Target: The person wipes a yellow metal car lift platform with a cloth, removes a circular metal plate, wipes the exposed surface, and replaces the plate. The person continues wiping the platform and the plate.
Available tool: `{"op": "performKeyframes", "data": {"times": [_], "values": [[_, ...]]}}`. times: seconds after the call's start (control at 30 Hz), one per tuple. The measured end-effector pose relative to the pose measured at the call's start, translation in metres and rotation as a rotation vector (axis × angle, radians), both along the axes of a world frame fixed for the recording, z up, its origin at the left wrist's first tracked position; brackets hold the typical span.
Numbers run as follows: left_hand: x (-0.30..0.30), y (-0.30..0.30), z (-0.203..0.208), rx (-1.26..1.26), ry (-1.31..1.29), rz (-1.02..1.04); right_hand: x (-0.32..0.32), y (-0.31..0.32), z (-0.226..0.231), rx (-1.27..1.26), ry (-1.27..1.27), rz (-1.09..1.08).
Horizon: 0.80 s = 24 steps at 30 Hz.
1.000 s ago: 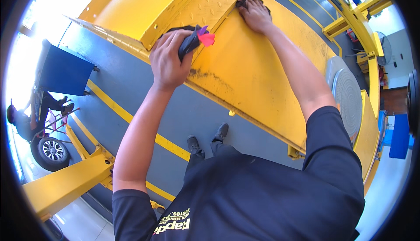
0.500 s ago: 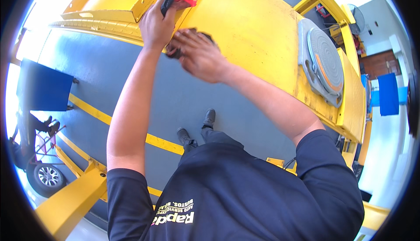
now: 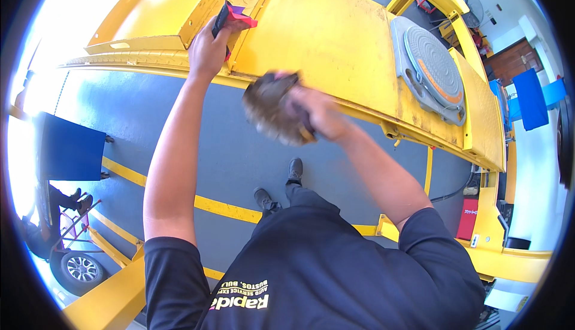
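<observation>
My left hand (image 3: 206,53) is closed on a folded cloth (image 3: 241,21) in black, red and purple. It is over the near edge of a yellow metal platform (image 3: 320,27); whether it touches the metal I cannot tell. My right hand (image 3: 320,113) grips a crumpled, dirty brown rag (image 3: 269,103), both smeared by motion. The rag hangs in front of the platform's near edge, over the grey floor, apart from the left hand.
A round grey turntable plate (image 3: 434,63) is set into the platform's right part. Yellow posts and beams (image 3: 479,72) rise at the right. On the left are a blue box-shaped cart (image 3: 69,147) and a wheel with a tyre (image 3: 81,268). A red object (image 3: 467,217) is at lower right.
My right hand has pulled the rag off the platform edge, towards me and to the right. The left hand has moved slightly down in the picture, still gripping its cloth. The view has shifted a little.
</observation>
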<state>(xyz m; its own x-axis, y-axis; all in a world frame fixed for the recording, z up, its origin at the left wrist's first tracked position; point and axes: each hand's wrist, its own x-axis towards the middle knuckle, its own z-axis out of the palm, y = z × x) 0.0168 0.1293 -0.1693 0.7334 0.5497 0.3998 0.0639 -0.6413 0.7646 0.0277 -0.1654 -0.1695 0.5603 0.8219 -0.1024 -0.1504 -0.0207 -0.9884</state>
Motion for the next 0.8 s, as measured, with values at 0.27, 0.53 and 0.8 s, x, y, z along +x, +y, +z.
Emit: {"op": "performKeyframes", "data": {"times": [0.27, 0.53, 0.8], "values": [[0.012, -0.005, 0.011, -0.042, 0.049, 0.028, 0.093, -0.046, 0.090, 0.499, 0.125, -0.606], [0.020, -0.021, 0.014, 0.075, 0.030, 0.219, 0.144, -0.072, 0.069, 0.526, 0.152, -0.700], [0.021, -0.024, 0.015, 0.184, 0.013, 0.253, 0.088, -0.018, -0.006, -0.470, -1.370, 0.117]]}}
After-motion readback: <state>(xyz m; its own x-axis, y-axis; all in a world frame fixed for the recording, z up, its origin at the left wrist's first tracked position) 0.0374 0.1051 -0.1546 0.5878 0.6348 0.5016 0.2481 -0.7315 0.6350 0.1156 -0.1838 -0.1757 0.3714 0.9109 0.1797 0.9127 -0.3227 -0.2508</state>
